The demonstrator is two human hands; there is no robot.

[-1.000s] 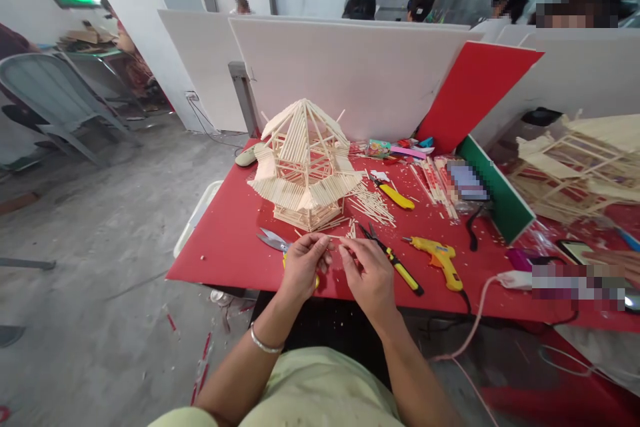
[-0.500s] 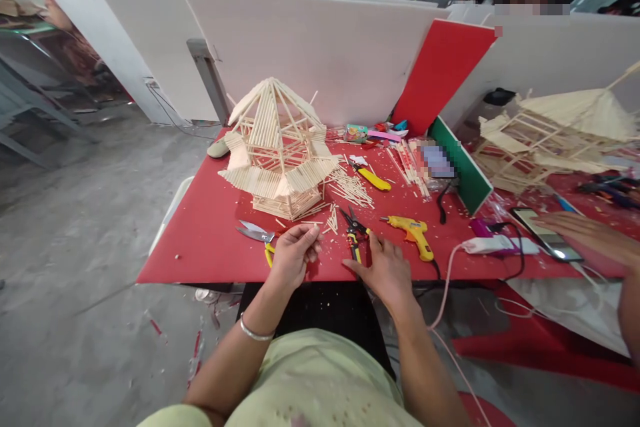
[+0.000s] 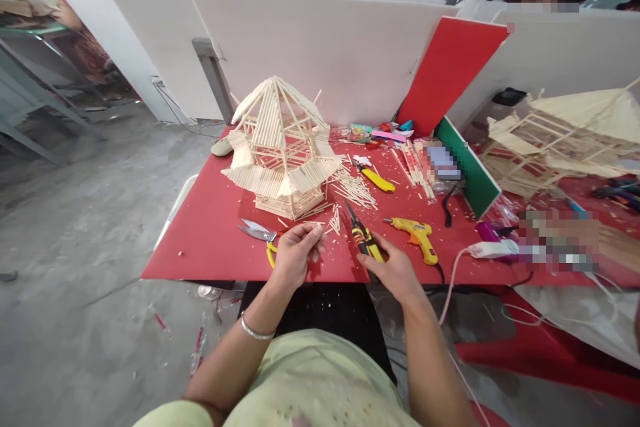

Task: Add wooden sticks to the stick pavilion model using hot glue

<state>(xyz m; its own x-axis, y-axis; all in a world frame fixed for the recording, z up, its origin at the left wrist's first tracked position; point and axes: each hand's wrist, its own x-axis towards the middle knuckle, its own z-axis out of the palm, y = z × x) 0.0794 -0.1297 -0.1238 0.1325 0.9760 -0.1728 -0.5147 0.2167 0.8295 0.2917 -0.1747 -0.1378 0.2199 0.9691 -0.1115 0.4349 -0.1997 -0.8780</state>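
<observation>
My right hand [image 3: 397,272] is wrapped round the yellow-and-black handles of pliers [image 3: 364,235], whose dark, narrow jaws point away from me and up to the left. My left hand [image 3: 296,255] is closed in a pinch at the table's front; whatever lies between its fingertips is too small to make out. Just beyond stands a pavilion model [image 3: 283,153] of pale wooden sticks, with a pointed upper roof and a flared lower one. Scissors [image 3: 259,231] with yellow handles lie left of my left hand, partly behind it. Short cut sticks [image 3: 336,220] lie between the hands.
A yellow glue gun [image 3: 416,235] lies right of my right hand, its cord off the front edge. Yellow-handled cutters [image 3: 374,177] and a stick pile [image 3: 356,188] sit farther back. A green board [image 3: 470,167] stands near a second stick model [image 3: 575,123]. White panels rise behind the table.
My right hand has closed round the pliers and lifted them off the table, tilting them. My left hand keeps its pinch in nearly the same place.
</observation>
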